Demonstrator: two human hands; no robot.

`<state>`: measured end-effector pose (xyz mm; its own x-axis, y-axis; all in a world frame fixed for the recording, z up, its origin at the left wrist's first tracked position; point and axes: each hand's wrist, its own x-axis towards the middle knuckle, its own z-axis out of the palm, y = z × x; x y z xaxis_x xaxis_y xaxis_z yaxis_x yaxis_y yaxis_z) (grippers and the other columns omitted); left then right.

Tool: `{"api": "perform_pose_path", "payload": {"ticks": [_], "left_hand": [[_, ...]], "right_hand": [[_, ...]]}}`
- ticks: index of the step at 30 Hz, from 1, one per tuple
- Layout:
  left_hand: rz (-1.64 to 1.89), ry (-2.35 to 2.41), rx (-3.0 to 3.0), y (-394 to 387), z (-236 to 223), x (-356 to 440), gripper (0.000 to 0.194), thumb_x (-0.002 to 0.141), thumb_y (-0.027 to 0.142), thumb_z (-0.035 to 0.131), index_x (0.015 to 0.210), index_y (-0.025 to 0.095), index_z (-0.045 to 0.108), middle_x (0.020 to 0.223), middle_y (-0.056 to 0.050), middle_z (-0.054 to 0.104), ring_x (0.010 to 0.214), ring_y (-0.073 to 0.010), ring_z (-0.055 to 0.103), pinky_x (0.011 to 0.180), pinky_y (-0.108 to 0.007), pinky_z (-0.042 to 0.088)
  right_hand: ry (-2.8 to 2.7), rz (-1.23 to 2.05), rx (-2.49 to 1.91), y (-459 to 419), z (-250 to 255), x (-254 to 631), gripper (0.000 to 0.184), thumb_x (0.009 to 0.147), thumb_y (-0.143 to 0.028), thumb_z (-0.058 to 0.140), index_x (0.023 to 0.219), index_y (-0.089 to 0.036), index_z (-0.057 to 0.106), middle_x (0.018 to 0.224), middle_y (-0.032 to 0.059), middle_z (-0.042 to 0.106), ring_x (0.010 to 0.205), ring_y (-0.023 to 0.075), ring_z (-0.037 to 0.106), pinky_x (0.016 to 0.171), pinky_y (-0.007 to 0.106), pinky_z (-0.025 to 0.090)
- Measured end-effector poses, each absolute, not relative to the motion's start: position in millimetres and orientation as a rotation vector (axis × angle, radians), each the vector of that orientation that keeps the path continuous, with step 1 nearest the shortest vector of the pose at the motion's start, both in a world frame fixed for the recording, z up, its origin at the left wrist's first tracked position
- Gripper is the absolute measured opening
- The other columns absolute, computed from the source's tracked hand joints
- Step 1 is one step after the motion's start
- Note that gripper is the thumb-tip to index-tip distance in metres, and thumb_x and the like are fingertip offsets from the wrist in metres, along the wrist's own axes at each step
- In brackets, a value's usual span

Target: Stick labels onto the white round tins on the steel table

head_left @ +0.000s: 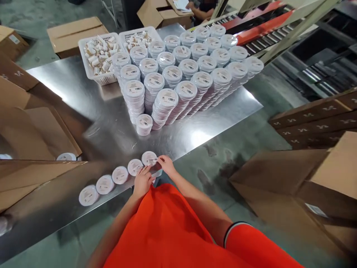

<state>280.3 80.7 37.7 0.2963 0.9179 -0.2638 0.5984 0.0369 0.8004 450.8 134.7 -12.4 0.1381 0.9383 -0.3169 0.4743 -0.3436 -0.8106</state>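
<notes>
My right hand (166, 165) pinches a small label strip (155, 159) between thumb and fingertips, over the lid of a round white tub (148, 155) at the table's near edge. Beside that tub's near side is my left hand (142, 181), its fingers stretched toward the lid. A small white piece (153, 181) shows by the left thumb; what it is I cannot make out. Several more round white tubs (104, 184) with printed lids stand in a row to the left along the edge.
Tall stacks of tubs (164, 98) cover the far part of the metal table (108, 126). Two white baskets (104, 79) hold small white-capped bottles. Open cartons stand left (33, 130) and right (279, 178). Behind are a roller conveyor (267, 41) and another person's arm (203, 14).
</notes>
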Motion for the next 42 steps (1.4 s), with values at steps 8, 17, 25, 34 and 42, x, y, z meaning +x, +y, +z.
{"api": "perform_pose_path", "payload": {"ticks": [8, 17, 25, 34, 42], "left_hand": [[-0.048, 1.369, 2.105, 82, 17, 289, 0.018, 0.086, 0.019, 0.054, 0.096, 0.018, 0.069, 0.145, -0.010, 0.049, 0.140, -0.0268, 0.036, 0.117, -0.056, 0.023], [-0.050, 1.361, 2.085, 83, 14, 287, 0.019, 0.085, 0.018, 0.053, 0.093, 0.021, 0.070, 0.144, -0.007, 0.051, 0.141, -0.0250, 0.035, 0.117, -0.057, 0.020], [-0.069, 1.355, 2.105, 83, 13, 287, 0.021, 0.087, 0.017, 0.049, 0.094, 0.020, 0.069, 0.141, -0.009, 0.054, 0.140, -0.0255, 0.036, 0.116, -0.059, 0.019], [0.059, 1.376, 1.938, 85, 17, 288, 0.020, 0.082, 0.012, 0.053, 0.089, 0.021, 0.070, 0.138, -0.011, 0.056, 0.138, -0.0283, 0.039, 0.116, -0.061, 0.014], [0.464, 1.399, 1.556, 85, 16, 282, 0.020, 0.079, 0.019, 0.060, 0.059, 0.020, 0.060, 0.131, -0.010, 0.062, 0.132, -0.0286, 0.047, 0.116, -0.054, 0.021]], "right_hand": [[-1.441, 1.137, -1.935, 137, -30, 441, 0.012, 0.078, -0.020, 0.056, 0.066, -0.019, 0.057, 0.076, 0.0021, 0.057, 0.079, 0.0155, 0.054, 0.079, 0.029, 0.045], [-1.486, 1.088, -2.018, 138, -33, 434, 0.011, 0.079, -0.018, 0.058, 0.068, -0.017, 0.059, 0.084, 0.0034, 0.056, 0.080, 0.0146, 0.055, 0.080, 0.028, 0.045], [-1.567, 0.982, -2.101, 136, -19, 427, 0.011, 0.081, -0.018, 0.058, 0.071, -0.018, 0.060, 0.086, 0.0047, 0.058, 0.079, 0.0147, 0.056, 0.075, 0.026, 0.043], [-1.558, 0.945, -2.290, 142, -11, 423, 0.026, 0.077, -0.036, 0.071, 0.093, -0.019, 0.059, 0.082, 0.0058, 0.066, 0.072, 0.0189, 0.059, 0.065, 0.028, 0.039], [-1.566, 1.028, -2.131, 142, -1, 439, 0.011, 0.087, -0.024, 0.055, 0.081, -0.018, 0.063, 0.085, 0.0078, 0.069, 0.081, 0.0195, 0.062, 0.075, 0.030, 0.043]]}}
